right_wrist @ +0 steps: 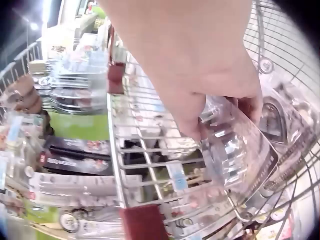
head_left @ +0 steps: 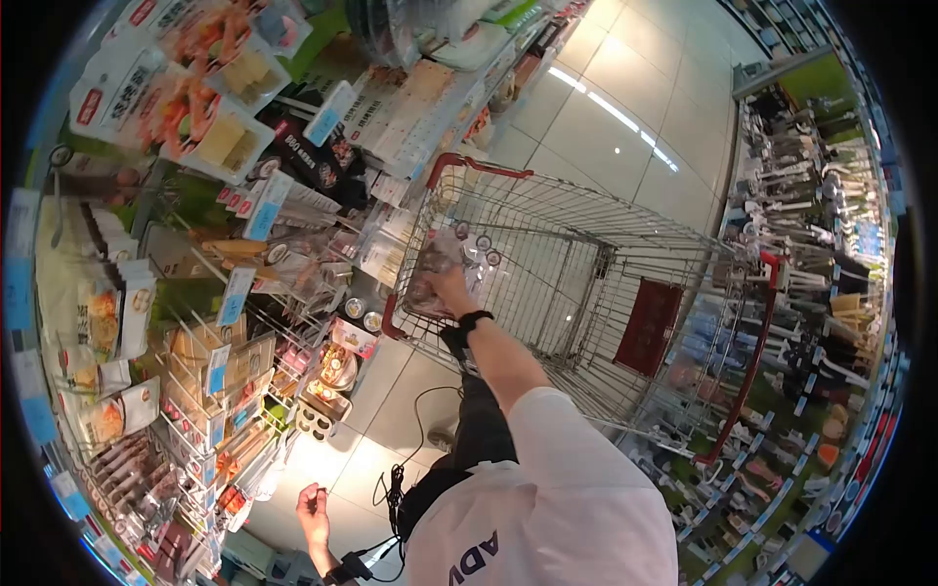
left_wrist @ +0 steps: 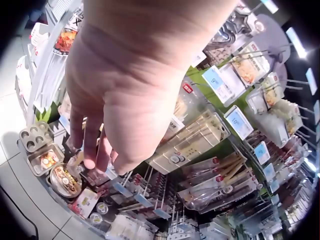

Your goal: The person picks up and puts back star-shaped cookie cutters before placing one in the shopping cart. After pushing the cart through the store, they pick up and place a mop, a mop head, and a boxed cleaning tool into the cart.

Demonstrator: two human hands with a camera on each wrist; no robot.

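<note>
In the head view the right hand (head_left: pixel 449 291) reaches into the front end of a wire shopping cart (head_left: pixel 586 210). Its thumb and fingers pinch a clear plastic package (right_wrist: pixel 232 150), seen closely in the right wrist view, where the hand (right_wrist: pixel 215 75) comes down from above. Beside it lies another clear package with a dark shape (right_wrist: pixel 274 120). Low in the head view, the left hand (head_left: pixel 315 518) is held away from the cart, beside the shelves. The left wrist view shows this hand (left_wrist: pixel 125 100) with its fingers loosely bent and nothing visible in them.
Shelves with hanging packages (head_left: pixel 225 361) and price tags (head_left: pixel 234 296) line the left side. Baking tins (left_wrist: pixel 37 136) sit at the shelf's low corner. Another rack of utensils (head_left: pixel 801 225) stands beyond the cart's handle (head_left: pixel 757 361). A cable (head_left: pixel 418 420) hangs near the person's leg.
</note>
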